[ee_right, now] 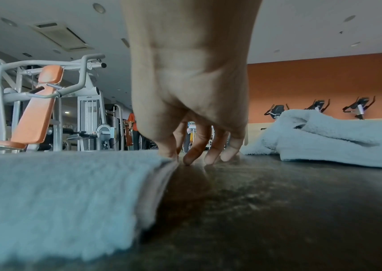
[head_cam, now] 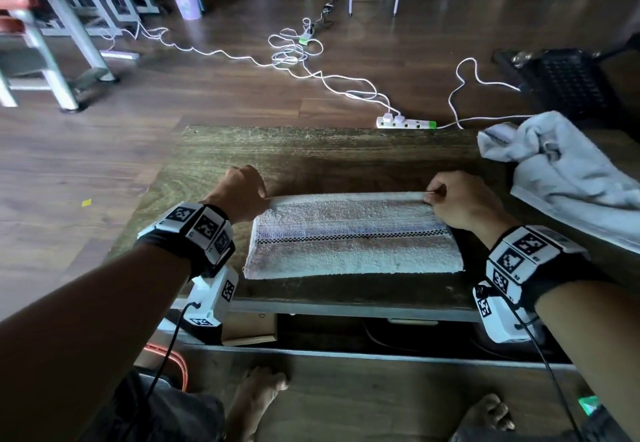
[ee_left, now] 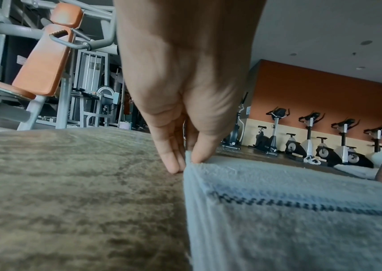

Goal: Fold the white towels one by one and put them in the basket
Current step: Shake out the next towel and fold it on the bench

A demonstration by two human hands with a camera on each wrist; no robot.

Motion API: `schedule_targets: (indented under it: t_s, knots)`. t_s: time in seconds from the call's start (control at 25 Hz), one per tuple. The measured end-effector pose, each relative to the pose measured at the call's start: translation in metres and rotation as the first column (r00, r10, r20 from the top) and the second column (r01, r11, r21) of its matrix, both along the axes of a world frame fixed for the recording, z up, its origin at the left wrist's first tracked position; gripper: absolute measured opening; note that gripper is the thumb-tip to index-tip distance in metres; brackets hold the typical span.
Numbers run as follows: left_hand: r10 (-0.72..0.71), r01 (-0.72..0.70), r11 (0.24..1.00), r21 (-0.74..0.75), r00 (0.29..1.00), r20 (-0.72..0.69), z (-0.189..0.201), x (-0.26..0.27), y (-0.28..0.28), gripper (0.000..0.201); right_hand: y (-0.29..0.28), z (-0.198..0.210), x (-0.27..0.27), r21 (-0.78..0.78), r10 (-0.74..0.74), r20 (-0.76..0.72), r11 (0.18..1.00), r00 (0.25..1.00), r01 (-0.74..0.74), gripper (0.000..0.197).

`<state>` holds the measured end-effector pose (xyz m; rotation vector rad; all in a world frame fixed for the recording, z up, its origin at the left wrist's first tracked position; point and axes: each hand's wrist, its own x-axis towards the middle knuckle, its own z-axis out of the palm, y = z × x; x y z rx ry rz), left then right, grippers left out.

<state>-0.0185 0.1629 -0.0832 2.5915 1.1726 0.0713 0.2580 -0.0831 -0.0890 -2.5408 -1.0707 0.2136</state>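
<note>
A white towel (head_cam: 353,237) with a black checkered stripe lies folded flat on the wooden table (head_cam: 311,151). My left hand (head_cam: 242,189) pinches its far left corner, thumb on top of the towel (ee_left: 278,210) and fingers beside its edge. My right hand (head_cam: 457,199) pinches the far right corner, with the thumb on the towel (ee_right: 58,198) and the other fingertips (ee_right: 211,155) touching the tabletop. A second white towel (head_cam: 561,164) lies crumpled at the table's right end, also seen as a heap (ee_right: 336,139) in the right wrist view. No basket is in view.
White cables and a power strip (head_cam: 405,122) lie on the wooden floor beyond the table. A dark perforated object (head_cam: 568,81) stands at the far right. Gym machines (head_cam: 52,43) stand at the far left. My bare feet (head_cam: 259,396) are below the table's front edge.
</note>
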Motion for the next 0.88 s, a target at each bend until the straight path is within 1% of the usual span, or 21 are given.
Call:
schedule_targets:
  t_s: [0.08,0.12,0.24,0.32,0.4,0.48,0.52,0.56,0.6,0.68,0.72,0.76,0.8,0.84,0.88]
  knots:
    - [-0.027,0.027,1.000,0.012,0.999,-0.022,0.006,0.000,-0.002,0.020,-0.001,0.010,0.000,0.017,-0.004,0.009,1.000,1.000,0.004,0.018]
    - [-0.034,0.034,0.999,0.020,0.999,-0.006,0.012,-0.002,-0.003,0.018,-0.003,0.016,0.000,0.038,0.001,0.005,0.999,1.000,-0.001,0.018]
    - [-0.029,0.021,0.998,0.067,0.993,0.114,0.042,-0.008,-0.013,0.019,-0.015,0.040,0.000,0.126,0.011,0.011,0.992,1.000,-0.012,0.020]
    - [0.009,-0.049,0.985,0.168,0.973,0.231,0.064,-0.011,-0.026,0.012,-0.024,0.060,-0.004,0.270,-0.020,0.055,0.963,0.998,0.004,0.016]
    - [-0.006,-0.116,0.953,0.281,0.918,0.398,0.082,-0.015,-0.043,0.012,-0.038,0.078,-0.015,0.471,-0.050,0.110,0.882,0.993,-0.008,0.005]
    - [-0.074,-0.120,0.942,0.314,0.837,0.543,0.087,-0.025,-0.059,0.012,-0.059,0.088,-0.034,0.632,-0.067,0.139,0.774,0.988,-0.036,0.005]
    - [-0.086,-0.113,0.947,0.302,0.813,0.575,0.084,-0.032,-0.068,0.011,-0.070,0.087,-0.044,0.671,-0.075,0.133,0.741,0.988,-0.034,0.007]
    - [-0.078,-0.098,0.957,0.272,0.818,0.570,0.073,-0.039,-0.073,0.009,-0.082,0.080,-0.052,0.668,-0.071,0.103,0.744,0.992,-0.016,0.010]
    - [-0.069,-0.060,0.972,0.225,0.848,0.525,0.058,-0.046,-0.078,0.008,-0.093,0.068,-0.056,0.615,-0.052,0.046,0.788,0.998,0.013,0.013]
    - [-0.060,0.042,0.997,0.057,0.935,0.349,0.022,-0.059,-0.090,0.005,-0.114,0.036,-0.060,0.378,-0.010,-0.105,0.924,0.994,0.049,0.020]
    - [-0.044,0.058,0.998,-0.039,0.958,0.282,0.007,-0.063,-0.098,0.007,-0.123,0.019,-0.059,0.267,-0.009,-0.163,0.962,0.987,0.053,0.027]
    - [-0.021,0.049,0.994,-0.101,0.965,0.262,-0.004,-0.065,-0.105,0.009,-0.130,0.005,-0.059,0.208,-0.026,-0.203,0.976,0.979,0.069,0.032]
    - [0.025,0.008,0.994,-0.113,0.958,0.285,-0.013,-0.064,-0.110,0.008,-0.136,-0.004,-0.060,0.195,-0.059,-0.225,0.975,0.973,0.105,0.033]
    - [0.089,-0.060,0.993,-0.102,0.945,0.315,-0.017,-0.062,-0.112,0.014,-0.138,-0.008,-0.063,0.216,-0.105,-0.235,0.964,0.966,0.158,0.027]
    - [0.163,-0.140,0.986,-0.095,0.936,0.312,-0.016,-0.058,-0.115,0.023,-0.138,-0.009,-0.064,0.239,-0.157,-0.239,0.947,0.958,0.215,0.017]
